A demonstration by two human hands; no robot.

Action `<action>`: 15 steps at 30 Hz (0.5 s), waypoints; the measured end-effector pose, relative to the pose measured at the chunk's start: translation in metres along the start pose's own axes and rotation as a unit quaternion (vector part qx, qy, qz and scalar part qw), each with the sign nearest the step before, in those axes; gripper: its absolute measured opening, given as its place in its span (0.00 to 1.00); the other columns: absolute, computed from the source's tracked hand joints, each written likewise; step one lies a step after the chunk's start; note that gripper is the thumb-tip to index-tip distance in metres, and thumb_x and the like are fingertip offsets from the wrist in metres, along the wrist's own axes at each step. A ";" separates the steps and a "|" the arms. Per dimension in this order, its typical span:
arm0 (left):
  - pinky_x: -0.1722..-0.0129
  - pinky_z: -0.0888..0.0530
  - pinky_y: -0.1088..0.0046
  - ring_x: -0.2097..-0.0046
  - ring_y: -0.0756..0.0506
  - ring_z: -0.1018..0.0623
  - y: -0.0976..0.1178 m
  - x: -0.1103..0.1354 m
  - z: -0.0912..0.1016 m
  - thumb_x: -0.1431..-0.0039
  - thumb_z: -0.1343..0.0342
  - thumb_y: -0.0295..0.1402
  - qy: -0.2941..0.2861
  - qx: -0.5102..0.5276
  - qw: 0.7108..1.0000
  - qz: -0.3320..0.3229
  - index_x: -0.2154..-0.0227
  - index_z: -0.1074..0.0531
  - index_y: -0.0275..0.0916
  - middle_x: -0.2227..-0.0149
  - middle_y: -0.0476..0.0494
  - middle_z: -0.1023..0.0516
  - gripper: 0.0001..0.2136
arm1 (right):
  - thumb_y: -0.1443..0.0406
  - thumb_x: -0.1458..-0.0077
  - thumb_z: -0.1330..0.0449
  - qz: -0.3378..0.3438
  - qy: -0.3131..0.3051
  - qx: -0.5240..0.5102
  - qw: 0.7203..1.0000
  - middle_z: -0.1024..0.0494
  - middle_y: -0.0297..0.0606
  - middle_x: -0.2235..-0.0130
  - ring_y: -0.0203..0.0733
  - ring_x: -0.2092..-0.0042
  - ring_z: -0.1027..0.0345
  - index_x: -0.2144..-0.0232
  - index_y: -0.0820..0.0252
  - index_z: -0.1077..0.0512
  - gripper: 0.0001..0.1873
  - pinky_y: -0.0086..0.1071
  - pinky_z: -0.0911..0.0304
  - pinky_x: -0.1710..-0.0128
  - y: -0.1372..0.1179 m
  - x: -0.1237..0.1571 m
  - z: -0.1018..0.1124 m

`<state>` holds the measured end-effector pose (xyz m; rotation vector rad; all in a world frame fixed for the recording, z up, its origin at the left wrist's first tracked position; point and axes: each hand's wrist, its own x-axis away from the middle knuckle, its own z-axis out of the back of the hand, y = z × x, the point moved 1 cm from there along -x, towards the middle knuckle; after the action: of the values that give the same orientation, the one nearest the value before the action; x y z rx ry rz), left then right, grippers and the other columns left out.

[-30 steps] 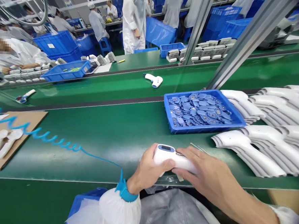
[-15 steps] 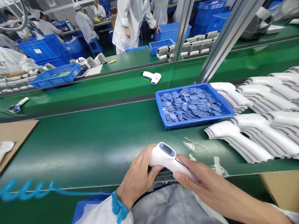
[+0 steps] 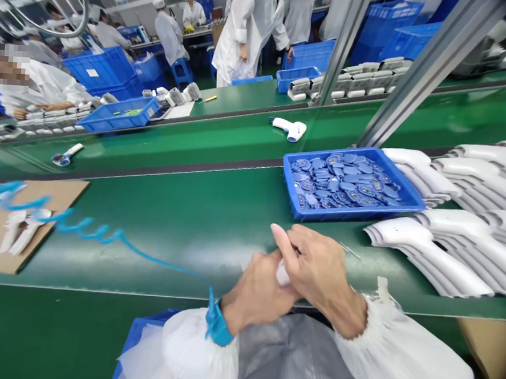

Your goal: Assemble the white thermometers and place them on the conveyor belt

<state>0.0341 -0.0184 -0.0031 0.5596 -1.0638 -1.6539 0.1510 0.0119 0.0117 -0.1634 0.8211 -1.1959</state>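
Most of the white handheld infrared thermometer (image 3: 282, 274) is hidden by my hands; only a small patch of its shell shows between them. My left hand (image 3: 255, 292), with a blue strap round its wrist, is closed around it from the left and below. From the right, my right hand (image 3: 317, 265) lies over the top of it with fingers curled and thumb pointing up to the left. The hands touch each other above the front edge of the green work surface. Thin clear sticks (image 3: 350, 251) lie just beyond my right hand.
A blue tray (image 3: 358, 216) of blue oval parts stands ahead. Stacked white shells (image 3: 429, 252) fill the right. Cardboard (image 3: 1, 243) with white parts lies left. A blue coiled cord (image 3: 91, 231) stretches to my wrist. Another thermometer (image 3: 288, 129) is on the far belt; metal posts (image 3: 432, 69) rise behind.
My right hand has moved from the handle up over the thermometer, which is now mostly covered. The coiled cord has risen across the work surface. The view has shifted left.
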 end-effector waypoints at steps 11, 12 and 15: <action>0.68 0.29 0.70 0.66 0.44 0.21 -0.004 0.000 0.016 0.41 0.38 0.43 0.007 0.041 0.999 0.003 0.57 0.25 0.38 0.63 0.45 0.18 0.15 | 0.48 0.33 0.50 -0.109 -0.138 -0.122 0.977 0.28 0.33 0.75 0.36 0.72 0.36 0.78 0.57 0.30 0.27 0.32 0.44 0.69 0.013 -0.005 0.022; 0.69 0.29 0.71 0.67 0.45 0.22 -0.006 0.002 0.022 0.41 0.38 0.46 0.000 0.060 0.998 0.018 0.57 0.24 0.39 0.64 0.46 0.18 0.16 | 0.45 0.33 0.51 -0.148 -0.219 -0.159 0.951 0.24 0.34 0.71 0.38 0.69 0.33 0.74 0.56 0.26 0.28 0.33 0.41 0.66 0.018 -0.005 0.029; 0.67 0.27 0.71 0.64 0.45 0.22 -0.017 0.008 0.033 0.42 0.37 0.50 0.026 0.088 0.994 0.052 0.55 0.25 0.40 0.63 0.47 0.19 0.20 | 0.41 0.33 0.53 -0.277 -0.448 -0.293 0.798 0.22 0.37 0.69 0.42 0.66 0.30 0.68 0.56 0.22 0.32 0.36 0.35 0.60 0.034 0.003 0.052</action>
<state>-0.0033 -0.0128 0.0000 0.6462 -1.1880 -1.4563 0.2105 0.0070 0.0296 -1.4585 0.2435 -1.1626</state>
